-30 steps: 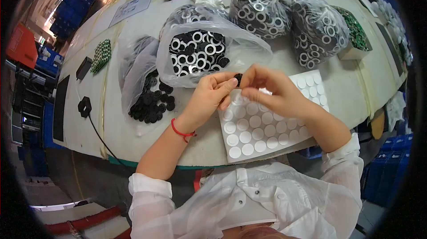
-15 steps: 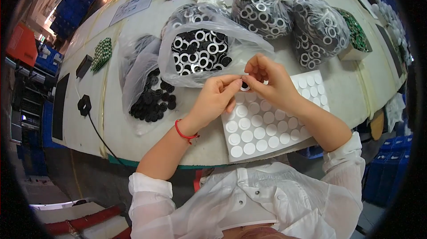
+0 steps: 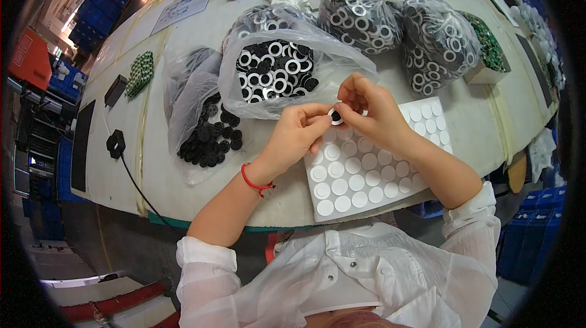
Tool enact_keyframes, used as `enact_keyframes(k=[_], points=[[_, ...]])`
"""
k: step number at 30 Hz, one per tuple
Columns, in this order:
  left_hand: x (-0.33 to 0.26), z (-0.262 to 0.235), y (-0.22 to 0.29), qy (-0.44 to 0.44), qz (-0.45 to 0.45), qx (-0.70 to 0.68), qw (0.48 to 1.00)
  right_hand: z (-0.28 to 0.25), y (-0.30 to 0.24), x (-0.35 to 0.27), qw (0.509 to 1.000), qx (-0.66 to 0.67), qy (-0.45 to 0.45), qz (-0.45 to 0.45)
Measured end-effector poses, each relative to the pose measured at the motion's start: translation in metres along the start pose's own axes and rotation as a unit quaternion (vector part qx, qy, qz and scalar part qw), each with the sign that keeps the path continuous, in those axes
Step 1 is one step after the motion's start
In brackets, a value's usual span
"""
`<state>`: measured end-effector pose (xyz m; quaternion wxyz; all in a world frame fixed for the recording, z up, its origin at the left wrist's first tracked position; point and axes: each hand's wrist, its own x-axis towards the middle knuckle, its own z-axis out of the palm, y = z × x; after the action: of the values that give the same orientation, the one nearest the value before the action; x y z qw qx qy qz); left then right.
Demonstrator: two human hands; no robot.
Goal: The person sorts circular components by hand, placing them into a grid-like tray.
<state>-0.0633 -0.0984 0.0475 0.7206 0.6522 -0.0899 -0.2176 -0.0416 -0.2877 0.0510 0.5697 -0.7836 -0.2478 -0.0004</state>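
Black hexagonal block (image 3: 115, 144) on table, cable trailing from it. Black discs (image 3: 204, 145) heaped at mouth of clear plastic bag (image 3: 178, 99). Open bag (image 3: 229, 93) full of black-and-white rings. Left hand (image 3: 293, 136), thumb and forefinger pinched on one white-rimmed black disc (image 3: 336, 116). Right hand (image 3: 378, 114) pinching same disc from other side, fingertips nearly meeting, above upper part of white round-sticker sheet (image 3: 357, 181). Tied bag of rings (image 3: 437, 47) beyond right hand. Open carton (image 3: 488, 74) holding green parts, farther right.
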Motion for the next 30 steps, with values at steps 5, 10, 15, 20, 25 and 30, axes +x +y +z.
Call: enact_keyframes(k=[5, 10, 15, 20, 25, 30], points=[[0.001, -0.002, -0.003, 0.011, 0.001, -0.027, 1.000, -0.004, -0.005, 0.001, 0.999, 0.000, -0.026, 0.044], [0.001, -0.004, -0.007, 0.023, 0.008, -0.050, 0.998, -0.005, 0.001, 0.002, 0.993, 0.054, -0.052, 0.087], [0.000, -0.002, -0.004, 0.029, -0.001, -0.079, 0.996, -0.004, -0.001, 0.000, 0.990, 0.067, -0.074, 0.104], [0.000, -0.005, -0.006, 0.050, 0.010, -0.085, 0.995, -0.002, -0.003, -0.002, 0.988, 0.100, -0.089, 0.083], [0.002, -0.014, 0.004, 0.134, 0.041, -0.216, 0.966, -0.004, -0.010, -0.005, 0.994, 0.020, -0.107, 0.006], [0.000, -0.019, -0.006, 0.017, -0.020, -0.288, 0.957, -0.002, -0.012, -0.007, 0.988, -0.004, -0.154, -0.008]])
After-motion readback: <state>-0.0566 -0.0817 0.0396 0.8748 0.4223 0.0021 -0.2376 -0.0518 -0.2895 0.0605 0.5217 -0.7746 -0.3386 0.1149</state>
